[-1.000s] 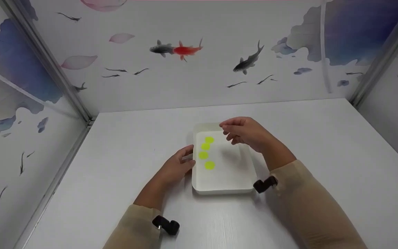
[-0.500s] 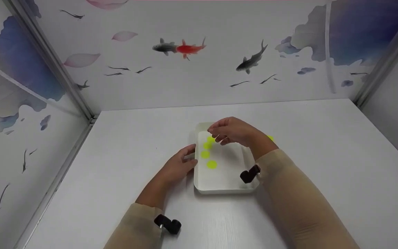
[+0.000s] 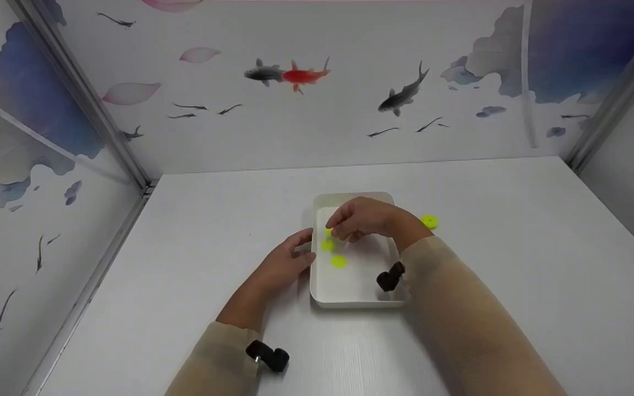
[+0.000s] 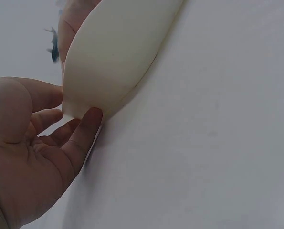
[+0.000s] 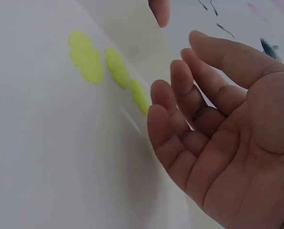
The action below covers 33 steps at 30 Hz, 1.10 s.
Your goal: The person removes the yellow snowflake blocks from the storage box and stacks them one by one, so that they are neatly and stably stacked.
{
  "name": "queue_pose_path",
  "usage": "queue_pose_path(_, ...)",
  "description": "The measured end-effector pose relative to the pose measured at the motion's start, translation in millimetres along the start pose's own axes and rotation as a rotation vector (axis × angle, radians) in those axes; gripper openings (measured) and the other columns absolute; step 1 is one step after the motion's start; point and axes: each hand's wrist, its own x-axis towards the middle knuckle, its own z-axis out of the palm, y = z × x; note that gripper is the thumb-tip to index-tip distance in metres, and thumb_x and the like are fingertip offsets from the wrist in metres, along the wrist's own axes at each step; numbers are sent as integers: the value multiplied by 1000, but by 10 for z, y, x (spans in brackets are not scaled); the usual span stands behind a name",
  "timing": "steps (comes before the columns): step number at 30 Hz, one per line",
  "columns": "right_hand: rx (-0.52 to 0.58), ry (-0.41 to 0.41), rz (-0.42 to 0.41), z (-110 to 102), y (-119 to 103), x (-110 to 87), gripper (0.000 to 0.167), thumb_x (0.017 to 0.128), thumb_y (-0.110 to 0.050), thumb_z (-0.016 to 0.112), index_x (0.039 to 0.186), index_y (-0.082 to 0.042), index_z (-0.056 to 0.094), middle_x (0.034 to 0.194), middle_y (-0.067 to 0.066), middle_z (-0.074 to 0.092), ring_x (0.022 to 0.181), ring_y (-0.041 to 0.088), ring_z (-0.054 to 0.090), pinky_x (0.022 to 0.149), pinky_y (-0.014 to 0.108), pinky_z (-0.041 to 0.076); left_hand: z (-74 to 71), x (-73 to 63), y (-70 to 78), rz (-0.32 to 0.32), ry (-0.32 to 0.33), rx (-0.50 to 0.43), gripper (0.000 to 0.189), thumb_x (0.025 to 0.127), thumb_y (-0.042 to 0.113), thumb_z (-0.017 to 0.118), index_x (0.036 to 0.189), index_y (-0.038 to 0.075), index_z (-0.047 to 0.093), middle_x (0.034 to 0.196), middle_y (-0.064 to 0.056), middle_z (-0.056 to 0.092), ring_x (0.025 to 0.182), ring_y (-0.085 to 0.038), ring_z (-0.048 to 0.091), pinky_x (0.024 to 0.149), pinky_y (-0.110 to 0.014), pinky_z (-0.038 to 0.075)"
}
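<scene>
A shallow white tray (image 3: 361, 280) holds small yellow round pieces; one yellow piece (image 3: 338, 261) lies nearest its front. Their edges look notched in the right wrist view, where another yellow piece (image 5: 117, 67) lies beside the fingers. My left hand (image 3: 281, 267) rests thumb and fingertips against the tray's outer left wall. In the left wrist view the thumb (image 4: 90, 124) touches that wall near its lower edge. Above the tray, my right hand (image 3: 364, 217) has loosely bent fingers with nothing between them. It hides the far end of the row of pieces.
A separate yellow piece (image 3: 429, 221) with small dark dots sits on the white table (image 3: 493, 220), right of the tray behind my wrist. Printed panels with fish stand at the back and sides. Black wrist cameras sit on both sleeves.
My right hand has moved left and then nearer over the yellow pieces, covering the farthest. The yellow piece right of the tray has come into sight. My left hand stays at the tray.
</scene>
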Motion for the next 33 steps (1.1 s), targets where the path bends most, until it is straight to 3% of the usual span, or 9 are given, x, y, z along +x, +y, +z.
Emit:
queue_pose_path(5, -117, -50, 10, 3, 49, 30, 23, 93, -21, 84, 115, -24, 82, 104, -4, 80, 91, 14, 67, 82, 28, 58, 0, -3, 2, 6, -1, -5, 62, 107, 29, 64, 165, 33, 41, 169, 4, 45, 156, -27, 47, 127, -50, 42)
queue_pose_path(13, -316, -80, 45, 44, 26, 2, 24, 91, -19, 85, 111, -31, 82, 109, -6, 78, 105, 16, 64, 99, 33, 53, -5, 16, -3, 4, -3, -12, 62, 107, 29, 63, 165, 32, 40, 169, 3, 45, 156, -26, 47, 124, -48, 46)
queue_pose_path(18, -426, -91, 38, 68, 26, -30, 26, 89, -19, 86, 106, -38, 82, 106, -6, 75, 105, 17, 62, 98, 36, 50, 4, 8, 5, 3, -9, -23, 63, 108, 27, 63, 166, 31, 39, 170, 3, 43, 156, -27, 47, 124, -48, 46)
queue_pose_path(24, -495, -91, 12, 82, 45, -58, 29, 89, -16, 83, 102, -42, 82, 105, -10, 75, 103, 15, 62, 95, 35, 50, 6, -7, 8, 2, -21, -43, 63, 108, 26, 62, 167, 32, 38, 171, 3, 42, 156, -26, 48, 125, -48, 45)
queue_pose_path(33, -516, -80, 72, 138, -1, -82, 29, 90, -17, 84, 98, -45, 82, 107, -8, 74, 110, 18, 61, 98, 38, 49, 12, 7, 6, -17, -1, -31, 63, 107, 27, 64, 165, 33, 40, 169, 4, 45, 155, -25, 49, 125, -48, 45)
